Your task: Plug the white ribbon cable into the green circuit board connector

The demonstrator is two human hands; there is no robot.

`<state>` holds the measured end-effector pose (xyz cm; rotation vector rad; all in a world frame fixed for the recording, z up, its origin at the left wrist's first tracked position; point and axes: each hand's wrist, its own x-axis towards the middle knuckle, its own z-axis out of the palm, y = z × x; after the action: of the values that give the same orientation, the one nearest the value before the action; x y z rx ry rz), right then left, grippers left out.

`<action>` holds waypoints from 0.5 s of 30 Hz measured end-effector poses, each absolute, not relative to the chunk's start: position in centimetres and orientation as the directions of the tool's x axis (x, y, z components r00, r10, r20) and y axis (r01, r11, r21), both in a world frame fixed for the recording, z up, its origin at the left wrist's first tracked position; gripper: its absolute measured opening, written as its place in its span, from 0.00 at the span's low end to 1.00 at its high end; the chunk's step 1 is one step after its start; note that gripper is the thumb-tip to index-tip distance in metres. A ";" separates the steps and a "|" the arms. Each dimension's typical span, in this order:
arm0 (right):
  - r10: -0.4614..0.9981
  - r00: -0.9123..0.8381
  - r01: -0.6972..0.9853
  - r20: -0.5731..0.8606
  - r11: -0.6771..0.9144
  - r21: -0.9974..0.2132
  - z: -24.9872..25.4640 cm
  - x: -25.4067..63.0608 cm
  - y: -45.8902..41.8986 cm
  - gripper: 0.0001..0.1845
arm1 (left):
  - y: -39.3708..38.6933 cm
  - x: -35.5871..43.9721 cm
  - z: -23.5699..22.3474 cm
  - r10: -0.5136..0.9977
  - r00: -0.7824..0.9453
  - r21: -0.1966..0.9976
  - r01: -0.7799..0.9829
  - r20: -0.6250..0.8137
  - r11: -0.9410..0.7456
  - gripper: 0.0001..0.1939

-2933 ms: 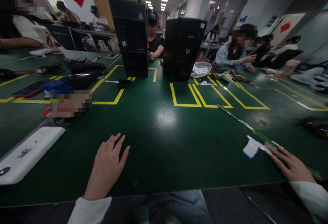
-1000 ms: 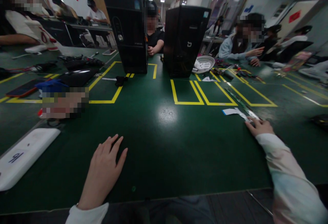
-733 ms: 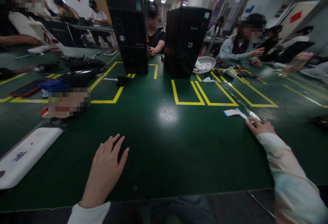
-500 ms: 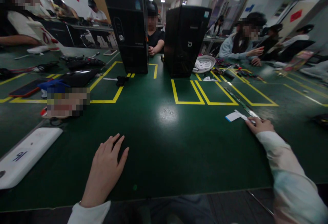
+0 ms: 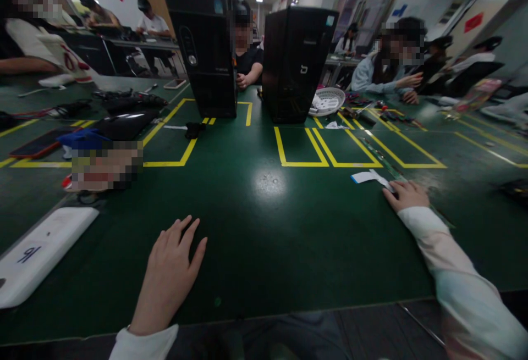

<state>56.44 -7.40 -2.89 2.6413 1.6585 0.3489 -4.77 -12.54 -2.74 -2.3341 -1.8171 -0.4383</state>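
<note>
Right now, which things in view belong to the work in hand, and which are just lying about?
Apparently in the work:
white ribbon cable, one end at the right hand
green circuit strip, partly covered by that hand

Apparently just there:
left black tower
right black tower
white basket
white slab, lower left

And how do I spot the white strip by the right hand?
Find the rightmost black tower on the green table. Nearer the camera, farther right, is the right hand. Beside it, the white strip has a blue end, unlike the green strip.
</note>
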 end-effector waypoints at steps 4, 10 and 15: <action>0.935 0.296 0.940 0.194 -0.322 0.116 -3.1 54.2 -6.3 0.29 | -12.5 -4.9 -3.0 0.921 0.225 0.046 0.967 0.317 -0.251 0.31; 0.936 -0.083 0.997 0.342 0.077 0.030 -3.8 49.3 -4.6 0.24 | -12.5 -4.8 -3.0 0.918 0.220 0.059 0.966 0.330 -0.253 0.30; 0.830 -0.369 0.906 0.418 0.422 -0.037 -3.7 42.7 -3.6 0.24 | -12.5 -4.9 -3.1 0.919 0.219 0.061 0.966 0.327 -0.251 0.30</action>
<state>42.67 -3.61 -3.73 1.8969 2.9486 0.3575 -4.91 -12.48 -3.06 -2.3260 -1.8177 -0.4479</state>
